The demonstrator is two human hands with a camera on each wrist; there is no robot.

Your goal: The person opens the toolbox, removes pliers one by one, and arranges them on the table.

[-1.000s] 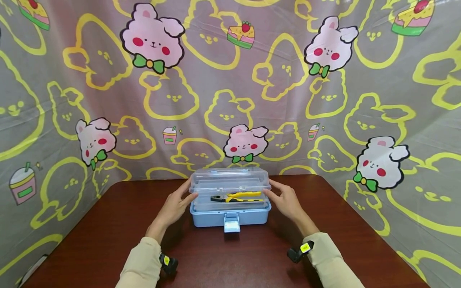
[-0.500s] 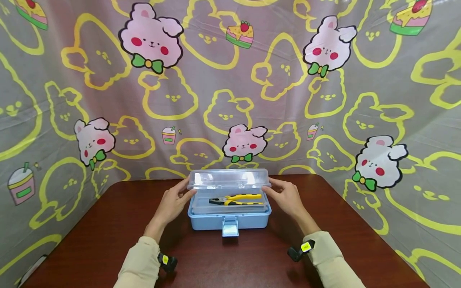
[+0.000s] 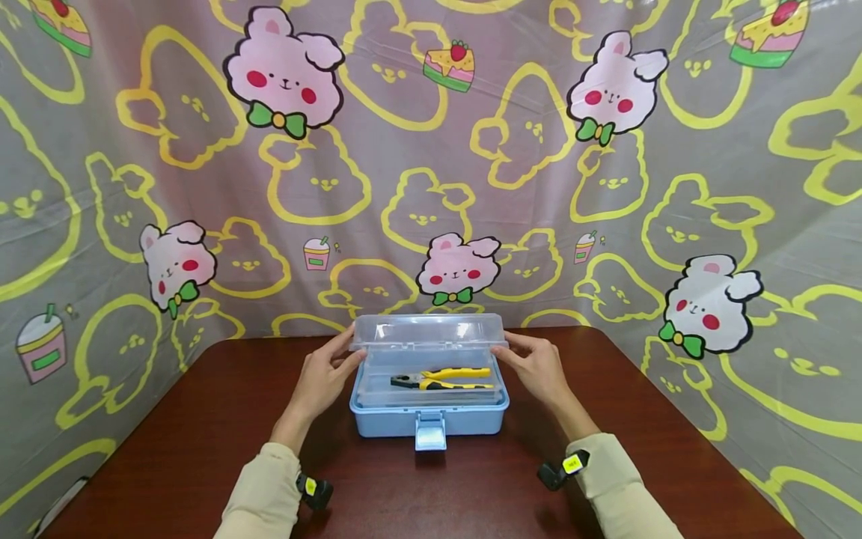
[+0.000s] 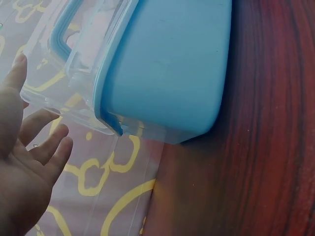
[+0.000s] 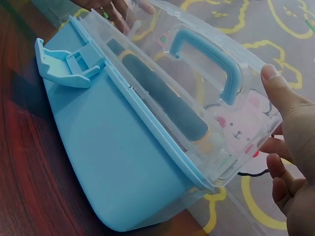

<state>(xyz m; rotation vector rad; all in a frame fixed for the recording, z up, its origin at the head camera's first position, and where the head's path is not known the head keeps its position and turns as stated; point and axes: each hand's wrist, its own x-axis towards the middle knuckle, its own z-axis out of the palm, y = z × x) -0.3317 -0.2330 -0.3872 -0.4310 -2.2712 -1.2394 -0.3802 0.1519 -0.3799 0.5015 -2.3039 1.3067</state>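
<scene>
A light-blue toolbox (image 3: 384,425) stands on the table, its clear lid (image 3: 427,332) raised and tilted back. Inside, a clear tray (image 3: 380,397) bears yellow-and-black pliers (image 3: 461,372), lying crosswise with the metal nose to the left. My left hand (image 3: 322,380) holds the lid's left end, thumb toward the front and fingers partly hidden behind. At the right end, my right hand (image 3: 541,368) holds the lid the same way; in the right wrist view its thumb (image 5: 275,86) lies along the lid's edge. The front latch (image 3: 430,434) hangs unfastened. A blue carry handle (image 5: 231,73) is set in the lid.
The dark red-brown table (image 3: 431,494) extends around the toolbox on every side. A cartoon-printed curtain (image 3: 525,224) encloses the table's back and sides. Black wrist cameras (image 3: 314,492) sit at both sleeves.
The lid has tilted farther back, so more of the tray and pliers shows. The toolbox's front has shifted slightly toward me. Both hands stay at the lid's ends.
</scene>
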